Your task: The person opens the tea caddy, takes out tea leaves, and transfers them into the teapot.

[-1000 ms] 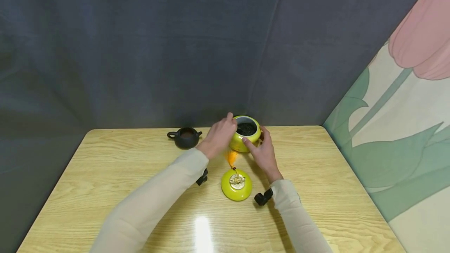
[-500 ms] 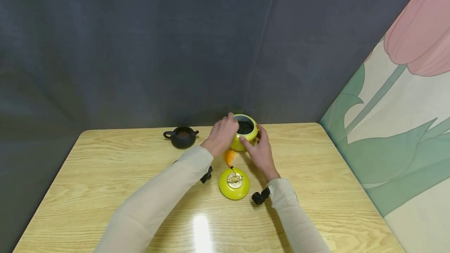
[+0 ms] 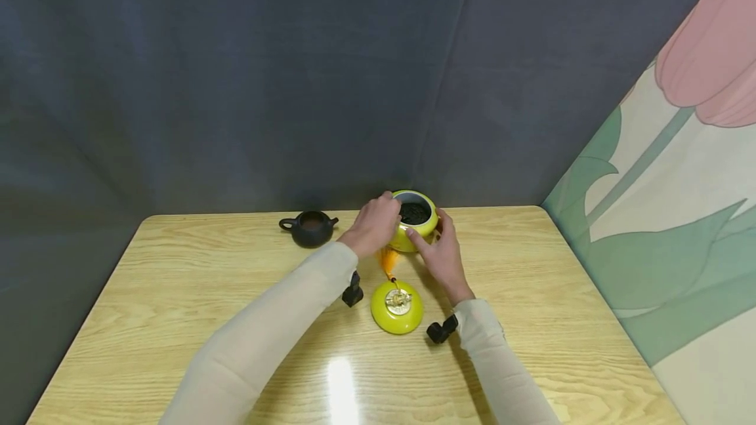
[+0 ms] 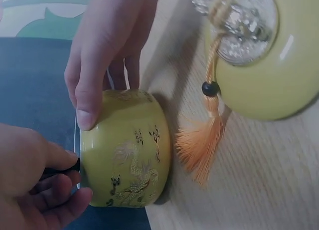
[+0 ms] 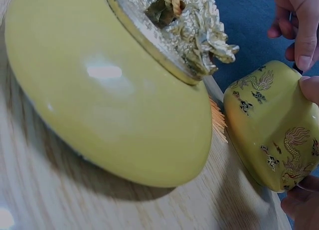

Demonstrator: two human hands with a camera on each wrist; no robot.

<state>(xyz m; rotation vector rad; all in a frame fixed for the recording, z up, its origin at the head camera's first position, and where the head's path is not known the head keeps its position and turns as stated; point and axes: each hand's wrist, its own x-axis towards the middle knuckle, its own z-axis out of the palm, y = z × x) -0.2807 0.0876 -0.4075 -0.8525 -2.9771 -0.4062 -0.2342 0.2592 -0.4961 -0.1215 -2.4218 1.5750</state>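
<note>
A yellow jar, decorated with dragons, stands at the table's back edge, its mouth uncovered and dark loose leaves inside. My right hand holds it from the right, thumb on the near side by the rim. At the jar's left rim is my left hand, its thumb and fingers pinching a thin black stick-like handle. The handle's far end is hidden at the jar's mouth. In front lies the yellow lid with a metallic figured knob and an orange tassel.
A small dark teapot without a lid stands left of the jar, handle to the left. Behind the wooden table hangs a dark curtain. A tulip-patterned cloth borders the right side.
My left wrist has turned a little at the jar's rim while its fingers stay there. The right hand, jar, lid and teapot keep their places; the head view shifts slightly.
</note>
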